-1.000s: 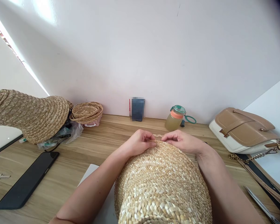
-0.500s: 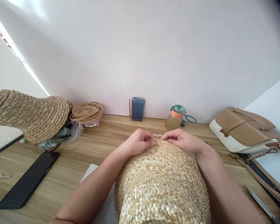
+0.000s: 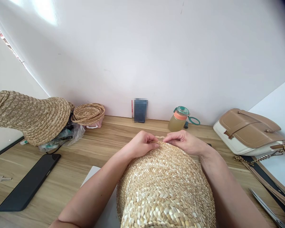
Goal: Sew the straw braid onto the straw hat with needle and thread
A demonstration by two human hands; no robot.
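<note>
A pale woven straw hat (image 3: 165, 186) lies in front of me with its far edge pointing at the wall. My left hand (image 3: 141, 145) pinches that far edge from the left. My right hand (image 3: 186, 142) pinches the same edge from the right, its fingertips almost touching those of the left. A short bit of straw braid (image 3: 160, 137) shows between the two thumbs. Both forearms run along the sides of the hat, over the wooden table (image 3: 104, 148).
A big straw hat (image 3: 30, 115) and a small straw coil (image 3: 88, 113) sit at the left. A black phone (image 3: 29, 182) lies front left, a drink jar (image 3: 178, 119) at the back, a tan and white handbag (image 3: 249, 133) and scissors (image 3: 266, 207) at the right.
My right hand's fingers have crept slightly left along the hat's edge toward my left hand. Nothing else has moved.
</note>
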